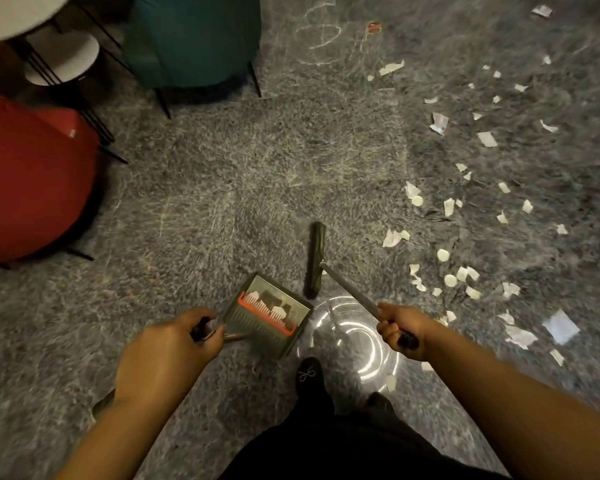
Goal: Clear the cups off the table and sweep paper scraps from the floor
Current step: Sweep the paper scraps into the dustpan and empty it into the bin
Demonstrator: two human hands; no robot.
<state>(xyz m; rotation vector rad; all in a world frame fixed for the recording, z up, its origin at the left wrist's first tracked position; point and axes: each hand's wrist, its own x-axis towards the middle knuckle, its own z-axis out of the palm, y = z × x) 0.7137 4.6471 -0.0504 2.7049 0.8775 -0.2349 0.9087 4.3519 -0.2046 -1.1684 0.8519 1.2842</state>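
Had left hand [167, 344] clenched round dustpan [269, 315] handle, right hand [397, 327] gripping broom [316, 259] shaft. Paper scraps [465, 216] lay on floor [222, 202], right of broom head; right hand nearer.

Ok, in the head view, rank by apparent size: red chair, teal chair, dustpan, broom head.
1. Red chair
2. Teal chair, though both chairs are cropped, so unsure
3. Dustpan
4. Broom head

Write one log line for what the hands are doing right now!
left hand: grips dustpan handle | right hand: grips broom handle | paper scraps: scattered on floor, a few in dustpan
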